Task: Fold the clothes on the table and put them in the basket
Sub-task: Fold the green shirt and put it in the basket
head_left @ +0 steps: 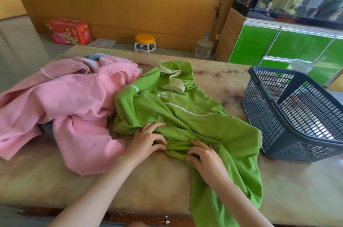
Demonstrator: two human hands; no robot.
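Observation:
A crumpled green shirt [187,115] with white piping and a pale collar lies mid-table, one part hanging over the near edge. My left hand [148,140] grips a fold of its cloth near the lower left. My right hand [204,156] pinches bunched green fabric just beside it. A pink hooded garment [65,100] with a white drawstring lies in a heap to the left, over something grey. The dark grey plastic basket [278,124] stands at the table's right side, with nothing visible inside it.
The marble-patterned table [157,186] runs to a near edge with a drawer knob [165,219]. A clear jar [299,66] stands behind the basket. Beyond the table are a small orange stool [144,42], a water jug [203,46], a red box [67,30] and green cabinets [297,44].

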